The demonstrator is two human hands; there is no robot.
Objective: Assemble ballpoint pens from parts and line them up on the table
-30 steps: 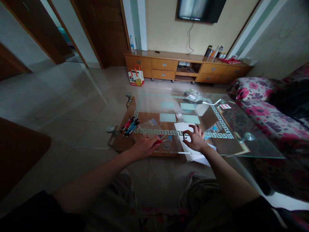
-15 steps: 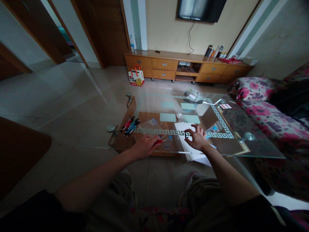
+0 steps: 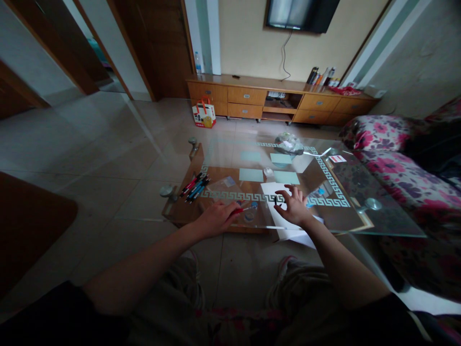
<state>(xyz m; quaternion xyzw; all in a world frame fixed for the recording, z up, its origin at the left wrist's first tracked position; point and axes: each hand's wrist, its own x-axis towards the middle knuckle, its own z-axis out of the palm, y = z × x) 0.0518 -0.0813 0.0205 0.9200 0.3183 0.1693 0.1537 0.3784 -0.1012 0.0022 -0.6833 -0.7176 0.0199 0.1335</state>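
Pens (image 3: 195,187) (red, black, blue), one loose pile, on clear glass table (image 3: 338,217). Left hand (image 3: 217,218) closed round one slim red pen (image 3: 238,210) over it. Right hand (image 3: 295,207), partly blocking white paper (image 3: 286,231), pinches one small black piece (image 3: 275,201), maybe a cap. Beyond, one wooden cabinet (image 3: 212,93), one black TV (image 3: 302,15); floral sofa (image 3: 382,135) right.

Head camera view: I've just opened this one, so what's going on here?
A person sits at a glass table, both hands over its near side. The left hand grips a red pen, its tip pointing toward the right hand. The right hand has a small dark piece between thumb and forefinger, above white paper; what the piece is, I can't tell. A bunch of pens lies to the left.
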